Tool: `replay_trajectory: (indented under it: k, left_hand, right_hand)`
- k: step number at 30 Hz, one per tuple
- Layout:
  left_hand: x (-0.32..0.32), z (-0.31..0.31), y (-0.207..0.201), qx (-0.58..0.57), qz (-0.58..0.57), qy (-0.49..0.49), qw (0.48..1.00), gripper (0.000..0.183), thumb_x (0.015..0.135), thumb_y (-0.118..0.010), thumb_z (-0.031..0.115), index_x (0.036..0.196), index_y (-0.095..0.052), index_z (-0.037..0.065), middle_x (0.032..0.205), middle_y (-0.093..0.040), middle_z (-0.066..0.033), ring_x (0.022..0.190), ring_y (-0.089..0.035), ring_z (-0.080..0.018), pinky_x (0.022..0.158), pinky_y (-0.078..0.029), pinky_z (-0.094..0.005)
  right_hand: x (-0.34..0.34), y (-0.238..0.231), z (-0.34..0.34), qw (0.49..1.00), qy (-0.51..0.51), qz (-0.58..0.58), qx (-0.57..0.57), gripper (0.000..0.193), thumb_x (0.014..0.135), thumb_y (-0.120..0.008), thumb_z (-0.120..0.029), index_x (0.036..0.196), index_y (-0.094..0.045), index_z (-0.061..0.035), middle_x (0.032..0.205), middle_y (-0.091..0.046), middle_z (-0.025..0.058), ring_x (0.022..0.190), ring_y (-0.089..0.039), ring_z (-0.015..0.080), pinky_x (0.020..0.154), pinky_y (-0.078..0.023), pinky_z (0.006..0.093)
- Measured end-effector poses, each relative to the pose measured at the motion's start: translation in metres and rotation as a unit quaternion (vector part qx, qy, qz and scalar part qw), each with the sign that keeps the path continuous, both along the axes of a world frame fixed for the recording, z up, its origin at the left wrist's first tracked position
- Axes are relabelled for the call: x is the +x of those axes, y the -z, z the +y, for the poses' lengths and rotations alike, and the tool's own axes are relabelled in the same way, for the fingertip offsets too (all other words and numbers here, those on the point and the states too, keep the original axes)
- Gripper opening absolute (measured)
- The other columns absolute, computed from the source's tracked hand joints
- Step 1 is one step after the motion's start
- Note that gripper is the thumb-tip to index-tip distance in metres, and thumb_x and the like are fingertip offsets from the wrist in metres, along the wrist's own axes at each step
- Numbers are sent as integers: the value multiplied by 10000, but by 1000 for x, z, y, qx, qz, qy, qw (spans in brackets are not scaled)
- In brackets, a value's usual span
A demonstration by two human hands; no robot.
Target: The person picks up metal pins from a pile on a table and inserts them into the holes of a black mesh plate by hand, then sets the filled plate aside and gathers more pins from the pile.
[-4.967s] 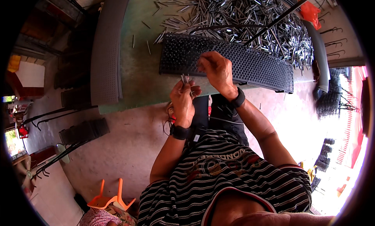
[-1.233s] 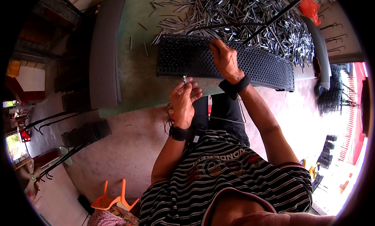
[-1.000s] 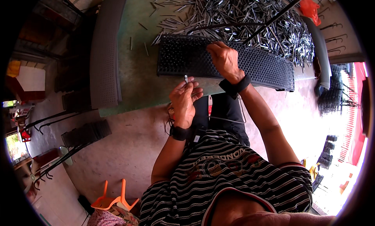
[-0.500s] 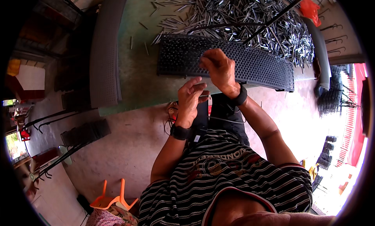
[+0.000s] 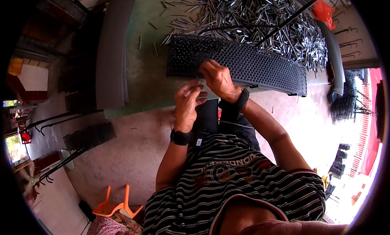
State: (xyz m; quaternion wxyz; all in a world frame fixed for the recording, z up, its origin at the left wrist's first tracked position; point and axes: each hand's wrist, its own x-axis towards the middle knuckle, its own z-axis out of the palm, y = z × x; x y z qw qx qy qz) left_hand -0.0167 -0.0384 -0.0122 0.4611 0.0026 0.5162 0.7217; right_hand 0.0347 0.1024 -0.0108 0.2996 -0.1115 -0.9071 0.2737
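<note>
A long black tray full of small round holes (image 5: 260,68) lies slantwise along the near edge of the green table; thin pieces seem to stand in the holes at its left end. My right hand (image 5: 221,80) is over the tray's near edge, thumb and fingers pinched together. Just left of and below it, my left hand (image 5: 187,107) is half curled in front of the table edge, fingertips drawn together by a small pale glint. What either hand grips is too small to make out. The fingertips of both hands are close together.
A large heap of short, shiny metal rods (image 5: 268,28) covers the table's far side, with some strays on the green tabletop (image 5: 146,72). A dark bar (image 5: 292,18) crosses above the heap. Grey perforated sheets (image 5: 111,64) stand at the left. An orange stool (image 5: 118,206) is behind left.
My right hand has drawn back leftward from over the tray toward my left hand. My left hand has shifted a little left, its fingers curling closer. The tray stays in place.
</note>
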Motion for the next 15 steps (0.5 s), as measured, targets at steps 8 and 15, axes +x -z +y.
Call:
replay_trajectory:
  k: [8, 15]
  left_hand:
    - [-40, -8, -35, -15, 138, -6, 990, 291, 868, -597, 120, 1141, -567, 26, 969, -628, -79, 789, -619, -160, 651, -514, -265]
    - [-122, -22, 7, -164, 398, 12, 902, 388, 829, -646, 88, 1204, -549, 54, 1006, -590, -29, 787, -569, -84, 635, -468, -209]
  right_hand:
    - [30, -43, 24, 995, 82, 49, -1, 175, 727, -679, -48, 890, -621, -24, 920, -614, 124, 811, -615, 302, 665, -514, 359]
    - [215, -39, 186, 912, 408, 14, 46, 391, 753, -686, -117, 1110, -558, -24, 1046, -606, 160, 991, -571, 311, 864, -447, 373]
